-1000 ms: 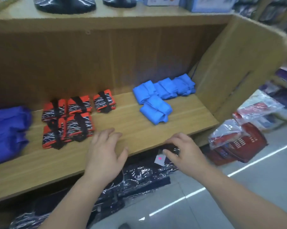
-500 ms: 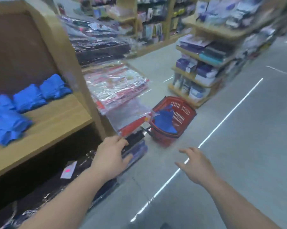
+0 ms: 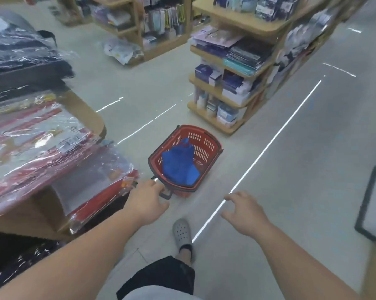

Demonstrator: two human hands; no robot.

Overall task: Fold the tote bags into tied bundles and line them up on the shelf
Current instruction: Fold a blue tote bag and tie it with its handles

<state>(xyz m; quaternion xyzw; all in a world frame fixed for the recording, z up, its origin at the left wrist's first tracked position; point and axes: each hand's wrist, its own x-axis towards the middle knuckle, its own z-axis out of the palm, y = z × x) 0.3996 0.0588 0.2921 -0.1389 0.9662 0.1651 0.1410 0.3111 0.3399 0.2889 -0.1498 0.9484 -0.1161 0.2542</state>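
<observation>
Pale glossy floor (image 3: 301, 180) with white light streaks across it. A red basket (image 3: 204, 146) sits on the floor mid-aisle, with a blue tote bag (image 3: 178, 165) lying inside it. A grey shoe (image 3: 182, 231) is planted on the floor nearer the camera. A dark frame (image 3: 365, 202) stands at the right edge; what it is can't be told. The wooden shelf (image 3: 89, 118) on the left holds red-and-white plastic-wrapped packs (image 3: 42, 139), with dark wrapped packs (image 3: 20, 59) on the tier above. Red packs (image 3: 100, 187) stick out below it. The shelf unit (image 3: 236, 20) on the right has tiers of boxes (image 3: 226, 113). Loose wrapped packets (image 3: 120, 50) lie on the floor by the far shelving.
</observation>
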